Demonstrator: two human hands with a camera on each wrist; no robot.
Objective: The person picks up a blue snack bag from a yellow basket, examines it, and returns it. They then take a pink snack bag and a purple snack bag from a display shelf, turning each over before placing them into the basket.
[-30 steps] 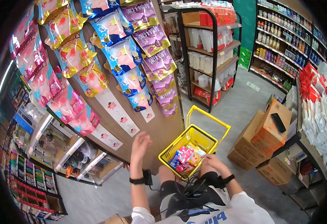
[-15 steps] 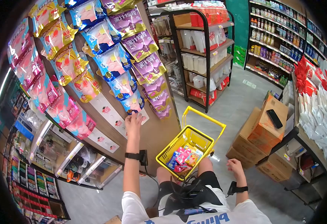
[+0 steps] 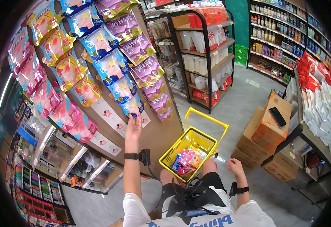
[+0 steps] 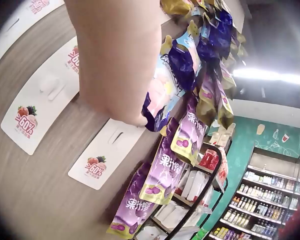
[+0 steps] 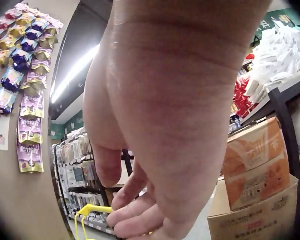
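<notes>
My left hand (image 3: pixel 133 130) pinches the bottom edge of the lowest blue candy bag (image 3: pixel 132 106), which hangs on the display panel (image 3: pixel 156 140). In the left wrist view the hand (image 4: pixel 117 65) hides most of its fingers, with the bag (image 4: pixel 162 92) beside them. My right hand (image 3: pixel 235 166), fingers loosely bent, hangs at the right of the yellow basket (image 3: pixel 169 154) and holds nothing; the right wrist view shows this hand (image 5: pixel 165 120) close up. Several small colourful packets (image 3: pixel 188 159) lie in the basket, between the panel and my right hand.
Purple bags (image 3: pixel 156 90) hang at the right of the blue ones, yellow and pink bags (image 3: pixel 44 98) at the left. Cardboard boxes (image 3: pixel 269 125) with a phone (image 3: pixel 277 116) on top stand at the right. A wheeled rack (image 3: pixel 210 56) stands behind the basket.
My left hand has moved up to the lowest blue bag and taken hold of its bottom edge. My right hand has moved away from the basket to the right.
</notes>
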